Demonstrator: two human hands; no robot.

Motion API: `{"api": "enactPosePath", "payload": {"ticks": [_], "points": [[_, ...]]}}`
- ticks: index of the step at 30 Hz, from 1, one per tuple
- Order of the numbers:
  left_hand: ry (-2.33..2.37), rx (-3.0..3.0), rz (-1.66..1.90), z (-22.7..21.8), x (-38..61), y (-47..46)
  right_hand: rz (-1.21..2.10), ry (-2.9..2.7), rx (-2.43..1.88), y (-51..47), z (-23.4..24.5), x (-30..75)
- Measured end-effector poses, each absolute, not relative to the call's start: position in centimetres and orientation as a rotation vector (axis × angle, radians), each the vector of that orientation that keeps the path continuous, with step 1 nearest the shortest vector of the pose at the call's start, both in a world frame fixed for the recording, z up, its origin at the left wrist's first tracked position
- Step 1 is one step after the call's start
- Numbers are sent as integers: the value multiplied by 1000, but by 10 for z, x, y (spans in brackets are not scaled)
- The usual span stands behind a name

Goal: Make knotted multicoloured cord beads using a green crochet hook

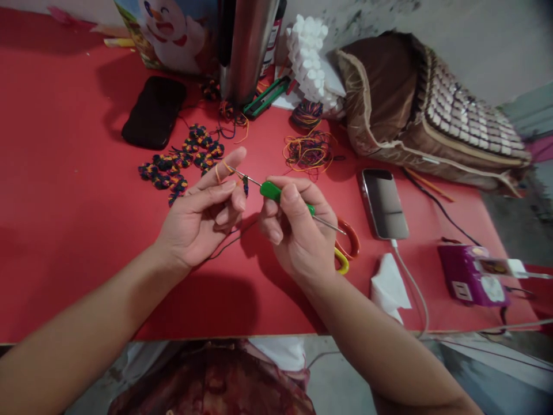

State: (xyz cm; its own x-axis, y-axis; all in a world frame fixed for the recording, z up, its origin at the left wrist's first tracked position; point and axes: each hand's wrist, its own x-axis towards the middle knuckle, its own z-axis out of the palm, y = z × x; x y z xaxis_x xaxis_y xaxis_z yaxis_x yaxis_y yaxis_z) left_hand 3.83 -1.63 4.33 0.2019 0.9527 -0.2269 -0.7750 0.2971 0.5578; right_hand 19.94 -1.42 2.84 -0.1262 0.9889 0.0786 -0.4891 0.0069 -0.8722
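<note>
My right hand [294, 227] is closed round a crochet hook with a green handle [276, 192], its metal tip pointing left toward my left hand [207, 213]. My left hand has its forefinger raised with multicoloured yarn looped over it, and its thumb and other fingers pinch a tiny dark piece of crochet [245, 185] at the hook's tip. A thin strand of yarn trails from the left hand down across the red table [64, 190].
Several finished crochet flowers [181, 161] lie beyond my left hand, by a black case [154, 112]. A loose yarn tangle [309, 151], a metal flask [246, 49], a brown bag [415, 109], a charging phone [384, 203], scissors [348, 248], a tissue [389, 285] and a purple power strip [470, 279] surround them.
</note>
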Motion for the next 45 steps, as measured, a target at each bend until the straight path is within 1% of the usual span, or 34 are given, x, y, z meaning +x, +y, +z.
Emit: {"api": "enactPosePath", "payload": {"ticks": [5,11,17,21,25,29,33,37,45], "points": [[729,308,1208,46,36,-13,1500,-989,-746,-16,27,200],[682,208,1181,55,35,-11,1592,-979,-720,-11,29,201],[644,216,1119,62,34,-14,1799,-865,-624,-4,27,206],[565,256,1106,58,29,-15,1947,-833,-548,-2,25,211],[500,343,1024,51,25,-16,2036,-878,-484,0,27,215],[574,389,978,49,26,-17,2079,-935,-392,2,28,216],[547,409,1042,50,31,-18,1991,-937,-395,-3,30,213],[506,369,1165,49,35,-18,1773,-870,-579,-10,32,206],[641,403,1260,49,37,-18,1488,-962,-703,-15,29,199]]}}
